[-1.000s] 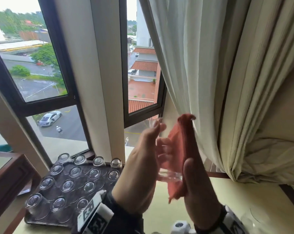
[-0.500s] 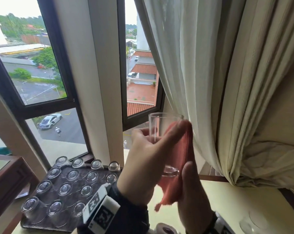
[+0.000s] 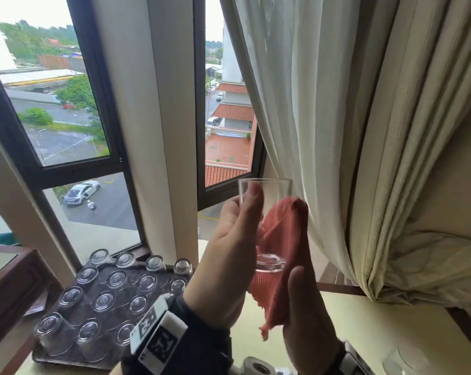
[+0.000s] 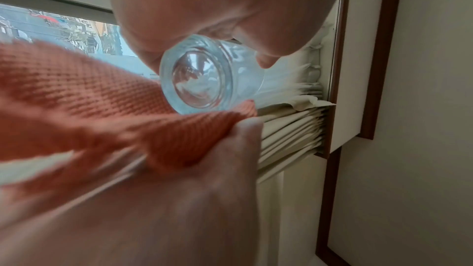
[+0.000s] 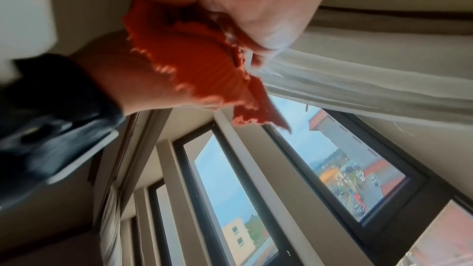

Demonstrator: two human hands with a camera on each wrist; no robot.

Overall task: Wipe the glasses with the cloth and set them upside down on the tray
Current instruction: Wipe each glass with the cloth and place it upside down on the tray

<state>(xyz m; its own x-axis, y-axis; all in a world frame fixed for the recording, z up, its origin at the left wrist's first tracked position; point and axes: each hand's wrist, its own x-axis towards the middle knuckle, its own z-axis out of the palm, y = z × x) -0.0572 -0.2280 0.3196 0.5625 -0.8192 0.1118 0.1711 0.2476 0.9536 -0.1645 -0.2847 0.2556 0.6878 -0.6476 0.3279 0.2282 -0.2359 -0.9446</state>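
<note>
At far left a dark wooden frame (image 3: 12,282) edges the view. Next to it a dark tray (image 3: 66,359) sits on the pale ledge (image 3: 378,334) under the window (image 3: 74,117), carrying rows of clear tumblers (image 3: 104,299) set mouth down. Right of the tray, the left hand (image 3: 229,255) is raised with a glass (image 3: 267,201) upright in its grip: the thumb lies up the near side toward the rim, and the fingers curl round the far side. From the left wrist, the thick base of that glass (image 4: 204,76) points at the camera with the fingers curled over it. Against the right side of the glass is the red cloth (image 3: 283,253), which the right hand (image 3: 307,318) presses on from below, thumb up over the fabric; the right wrist view shows the cloth (image 5: 194,64) bunched inside curled fingers. The glass is in the air, well apart from the tray. Behind hang white curtains (image 3: 337,131), and at the lower right corner another glass rim (image 3: 402,361) shows on the ledge
</note>
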